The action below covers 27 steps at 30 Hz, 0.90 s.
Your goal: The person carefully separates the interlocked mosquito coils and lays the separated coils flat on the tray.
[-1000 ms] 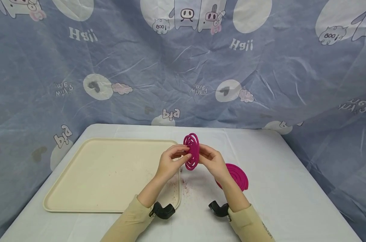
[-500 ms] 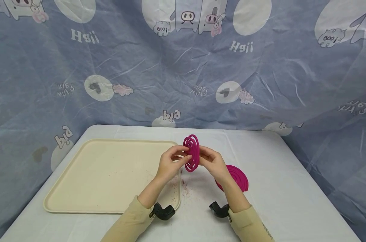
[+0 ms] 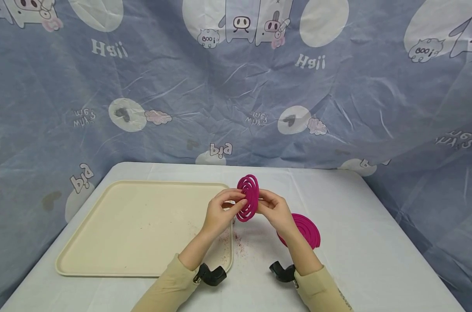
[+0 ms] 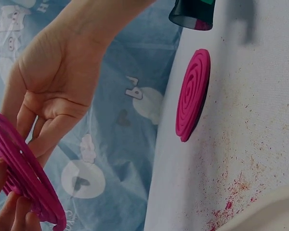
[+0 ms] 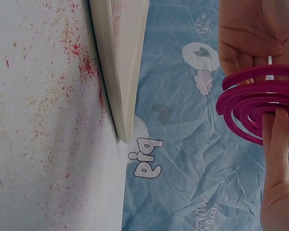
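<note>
A magenta mosquito coil (image 3: 251,195) stands nearly on edge above the table, its loops fanned apart. My left hand (image 3: 215,214) pinches it from the left between thumb and fingers. On the other side my right hand (image 3: 276,212) holds it, with those fingertips partly hidden behind the loops in the head view. The right wrist view shows the spiral (image 5: 253,86) with a fingertip against its middle. Another magenta coil (image 3: 309,232) lies flat on the table, partly covered by my right forearm; its whole spiral (image 4: 192,96) shows in the left wrist view.
A cream tray (image 3: 142,273) sits on the left of the white table (image 3: 360,242). Reddish crumbs (image 3: 239,245) are scattered by the tray's right edge. A blue printed curtain (image 3: 228,78) hangs behind. Black wrist cameras (image 3: 211,274) stick out from both sleeves.
The held coil has tilted slightly, its top leaning a little to the right. Both hands keep their hold in almost the same place. The coil on the table has not moved.
</note>
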Motion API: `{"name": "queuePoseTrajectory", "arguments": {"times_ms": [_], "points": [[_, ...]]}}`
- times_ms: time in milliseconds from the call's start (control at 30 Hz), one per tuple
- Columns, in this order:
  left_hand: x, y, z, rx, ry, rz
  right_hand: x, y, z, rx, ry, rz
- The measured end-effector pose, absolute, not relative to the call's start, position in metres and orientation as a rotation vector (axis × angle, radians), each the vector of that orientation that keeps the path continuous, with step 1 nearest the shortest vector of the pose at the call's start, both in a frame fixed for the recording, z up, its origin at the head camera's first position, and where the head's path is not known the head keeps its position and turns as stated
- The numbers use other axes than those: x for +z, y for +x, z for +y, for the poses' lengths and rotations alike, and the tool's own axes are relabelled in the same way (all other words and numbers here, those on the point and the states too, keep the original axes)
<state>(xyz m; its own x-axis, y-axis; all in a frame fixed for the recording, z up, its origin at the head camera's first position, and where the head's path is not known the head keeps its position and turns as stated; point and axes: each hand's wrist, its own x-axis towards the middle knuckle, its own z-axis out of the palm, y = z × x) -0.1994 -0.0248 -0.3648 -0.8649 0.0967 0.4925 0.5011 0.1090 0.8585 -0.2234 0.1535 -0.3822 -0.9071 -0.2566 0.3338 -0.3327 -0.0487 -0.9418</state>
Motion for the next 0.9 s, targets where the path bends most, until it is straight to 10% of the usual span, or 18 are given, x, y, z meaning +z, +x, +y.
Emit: {"name": "queuePoseTrajectory", "arguments": {"times_ms": [900], "points": [[-0.3632, -0.1987, -0.0262, -1.8, -0.562, -2.09, -0.3857, -0.2244, 0.1527, 2.132, 0.672, -2.161]]}}
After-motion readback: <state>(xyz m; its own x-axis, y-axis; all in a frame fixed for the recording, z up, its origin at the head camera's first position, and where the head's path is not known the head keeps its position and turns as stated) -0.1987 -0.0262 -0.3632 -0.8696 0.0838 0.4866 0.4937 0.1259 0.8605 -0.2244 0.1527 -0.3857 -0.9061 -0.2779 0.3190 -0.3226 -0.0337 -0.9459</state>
